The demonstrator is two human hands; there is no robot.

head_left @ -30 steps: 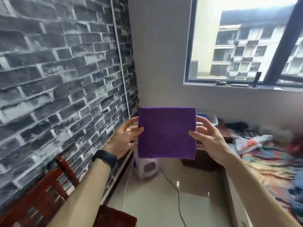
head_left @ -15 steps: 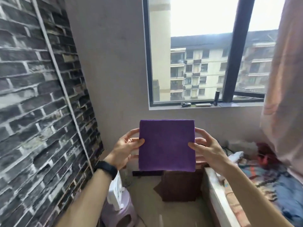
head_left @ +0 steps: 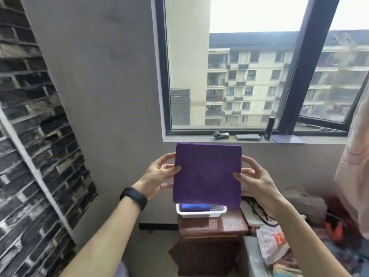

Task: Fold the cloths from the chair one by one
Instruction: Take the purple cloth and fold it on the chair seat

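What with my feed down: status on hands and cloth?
Left hand and right hand pinch purple cloth by its sides. Folded square, upright. Behind it, lower: white basket.

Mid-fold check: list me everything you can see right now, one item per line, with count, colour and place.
folded square purple cloth: one, purple, held up in front of the window sill
dark brown wooden cabinet: one, brown, below the sill
white plastic basket: one, white, on the cabinet
black upright cylinder: one, black, on the sill
flat grey slab: one, grey, on the sill
pale pink curtain: one, pink, right edge
white printed plastic bag: one, white with red print, right of the cabinet
black wristband: one, black, left wrist
left hand: one, grip pinching the cloth's left edge
right hand: one, grip pinching its right edge
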